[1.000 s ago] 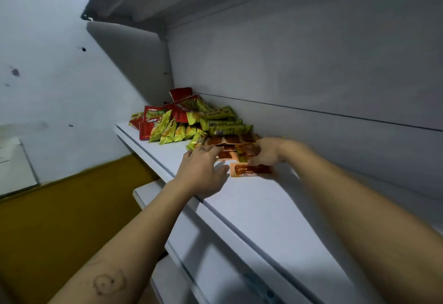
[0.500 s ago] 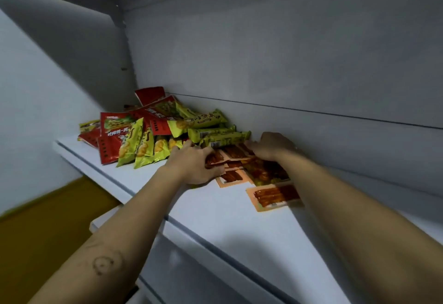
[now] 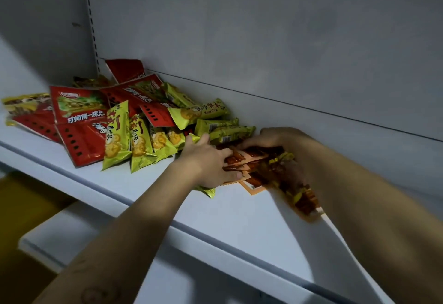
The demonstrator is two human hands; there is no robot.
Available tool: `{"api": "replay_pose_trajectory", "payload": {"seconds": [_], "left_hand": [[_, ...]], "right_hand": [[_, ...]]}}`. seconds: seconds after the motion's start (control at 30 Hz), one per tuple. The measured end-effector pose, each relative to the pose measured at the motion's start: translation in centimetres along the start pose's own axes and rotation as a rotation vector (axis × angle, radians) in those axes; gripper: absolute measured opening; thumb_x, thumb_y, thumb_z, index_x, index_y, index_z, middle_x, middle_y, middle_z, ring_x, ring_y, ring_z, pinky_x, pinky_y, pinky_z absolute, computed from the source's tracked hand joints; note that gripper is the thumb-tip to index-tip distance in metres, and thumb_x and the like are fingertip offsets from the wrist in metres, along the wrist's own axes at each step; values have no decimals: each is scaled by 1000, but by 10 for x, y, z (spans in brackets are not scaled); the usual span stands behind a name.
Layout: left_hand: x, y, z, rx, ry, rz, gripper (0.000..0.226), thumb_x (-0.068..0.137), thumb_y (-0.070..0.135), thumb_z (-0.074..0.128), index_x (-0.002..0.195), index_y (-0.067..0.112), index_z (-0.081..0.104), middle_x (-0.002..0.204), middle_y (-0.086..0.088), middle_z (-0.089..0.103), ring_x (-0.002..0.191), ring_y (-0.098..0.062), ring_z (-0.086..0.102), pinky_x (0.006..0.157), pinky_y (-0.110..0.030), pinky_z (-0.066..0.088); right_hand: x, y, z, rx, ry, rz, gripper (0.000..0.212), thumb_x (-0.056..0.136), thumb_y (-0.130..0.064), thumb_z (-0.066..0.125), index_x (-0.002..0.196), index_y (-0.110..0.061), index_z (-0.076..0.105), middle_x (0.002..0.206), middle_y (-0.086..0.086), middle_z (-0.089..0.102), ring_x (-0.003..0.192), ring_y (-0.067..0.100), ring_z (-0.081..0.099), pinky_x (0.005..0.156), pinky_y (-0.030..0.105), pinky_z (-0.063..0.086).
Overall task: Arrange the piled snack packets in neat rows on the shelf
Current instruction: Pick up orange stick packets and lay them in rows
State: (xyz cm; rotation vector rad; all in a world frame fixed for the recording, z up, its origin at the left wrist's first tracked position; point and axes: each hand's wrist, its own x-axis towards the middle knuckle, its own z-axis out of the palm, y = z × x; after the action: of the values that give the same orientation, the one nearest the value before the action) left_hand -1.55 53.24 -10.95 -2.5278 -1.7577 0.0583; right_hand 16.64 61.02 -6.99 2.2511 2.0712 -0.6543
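Observation:
A pile of snack packets lies at the left end of the white shelf (image 3: 148, 191): red packets (image 3: 79, 121), yellow-green biscuit packets (image 3: 141, 143) and green bars (image 3: 223, 128). To its right sits a loose heap of orange packets (image 3: 275, 167) holding dark red strips. My left hand (image 3: 208, 162) rests on the near side of that heap, its fingers curled over the orange packets and a yellow-green packet partly under its palm. My right hand (image 3: 280, 135) reaches in along the back wall and curls over the far side of the same heap. Blurred orange packets trail under my right forearm.
The grey back panel (image 3: 263, 40) rises directly behind the packets, with a slotted upright (image 3: 90, 16) at the left. A lower white shelf (image 3: 72, 229) juts out below. Bare shelf surface stretches to the right of the hands.
The view has moved closer and turned right. Both hands have closed in on the orange packets and drawn them together; the single orange packet that lay apart is now under my right forearm.

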Motion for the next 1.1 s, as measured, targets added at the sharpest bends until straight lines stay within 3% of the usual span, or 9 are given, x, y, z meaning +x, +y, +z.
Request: {"api": "replay_pose_trajectory", "payload": {"seconds": [0.1,0.2,0.4,0.5,0.6,0.67,0.8,0.9,1.1], "left_hand": [[1,1,0,46,-11,24,79,89,80,21,156,38,19,155,-2,40,145,-29,14,111,-58,16],[5,1,1,40,-14,43,78,90,79,23,157,38,19,151,0,44,145,-29,20,112,-60,12],[1,-1,12,-239,180,-77,101,76,81,55,152,20,29,151,-3,39,142,-23,28,110,-53,22],[-4,-2,12,-184,219,-76,81,77,80,54,129,17,52,141,-3,46,136,-23,34,106,-51,28],[-7,-4,12,-158,218,-6,68,83,77,49,128,27,57,136,4,55,136,-19,32,103,-50,26],[-8,-6,14,-172,190,25,65,86,75,46,138,36,53,142,10,53,140,-16,26,103,-51,22],[-10,-7,15,-186,201,-16,72,86,76,46,145,33,45,149,4,45,144,-15,23,107,-51,23],[-12,-5,14,-157,218,-49,75,88,74,46,145,26,44,149,1,44,144,-17,25,108,-50,25],[-12,-2,10,-100,196,-31,63,92,69,45,141,30,49,148,-1,47,144,-19,28,110,-50,24]], "right_hand": [[-1,-8,4,-1,11,14,96,56,-82,69,125,-15,60,126,5,61,111,26,59,102,38,45],[1,-8,9,40,58,22,115,36,-87,71,121,-11,62,119,7,66,106,27,63,99,40,49],[-5,-4,12,89,91,-21,51,71,-54,79,95,-10,72,96,5,72,92,23,67,94,37,51],[-9,-9,9,55,81,-38,38,71,-51,73,77,-13,73,84,5,74,82,21,68,97,42,51],[-13,-19,16,64,30,-30,67,69,-64,76,115,-17,64,120,5,66,107,24,62,104,38,45],[-17,-23,20,93,66,18,91,71,-58,80,141,-10,46,141,8,52,128,28,50,107,37,41],[-17,-16,17,167,135,50,71,76,-37,83,133,-5,53,135,9,56,121,30,53,89,32,43],[-20,-10,14,192,231,20,77,71,-31,87,133,-4,50,128,12,59,102,28,57,75,31,44],[-29,26,-3,261,498,-24,96,70,-25,88,146,-8,31,138,14,52,120,33,53,77,32,46]]}}
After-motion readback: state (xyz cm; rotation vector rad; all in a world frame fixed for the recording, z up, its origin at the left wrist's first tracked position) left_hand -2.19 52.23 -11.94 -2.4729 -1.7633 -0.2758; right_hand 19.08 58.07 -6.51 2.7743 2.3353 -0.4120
